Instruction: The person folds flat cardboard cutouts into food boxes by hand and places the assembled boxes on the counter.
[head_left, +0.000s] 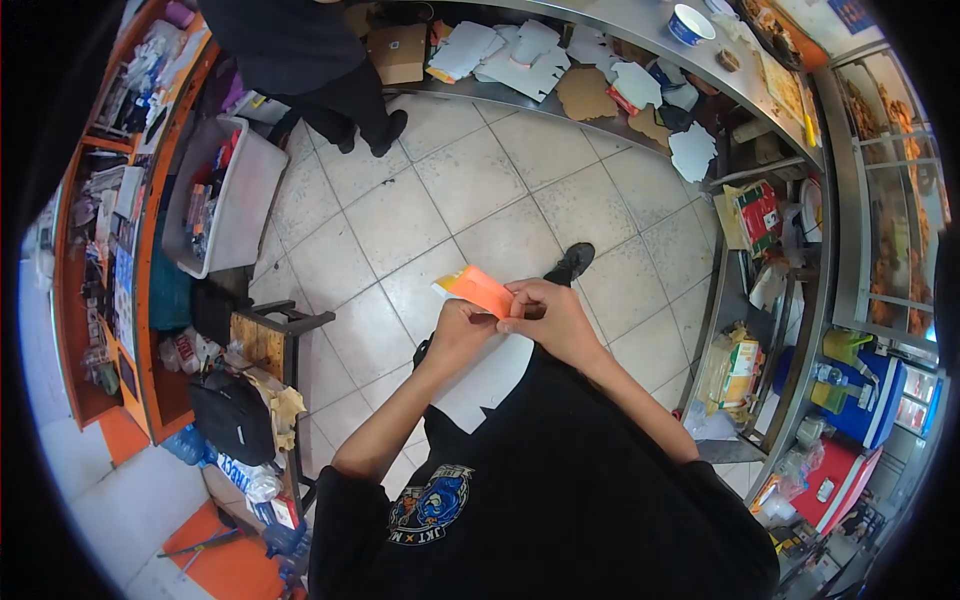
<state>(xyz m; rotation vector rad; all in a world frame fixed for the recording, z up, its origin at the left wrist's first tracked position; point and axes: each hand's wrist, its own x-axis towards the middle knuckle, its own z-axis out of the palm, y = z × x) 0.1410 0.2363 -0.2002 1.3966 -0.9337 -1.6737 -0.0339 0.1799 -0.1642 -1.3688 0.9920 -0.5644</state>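
In front of my body, both hands pinch a small orange and yellow piece of folded card [482, 289]. My left hand [462, 335] is closed on its near-left edge. My right hand [552, 318] has thumb and fingers closed on its right end. Beneath the hands, a flat white card sheet [487, 385] with a notched edge lies over my lap, partly hidden by my left forearm. Whether the orange piece is glued or only folded cannot be made out.
Several white and brown card cut-outs [525, 62] lie on the shelf under the metal counter [640, 30]. A person in dark clothes [300, 60] stands at upper left. A grey-white plastic bin [235, 200], a stool [290, 320] and a black backpack [232, 415] are on the left.
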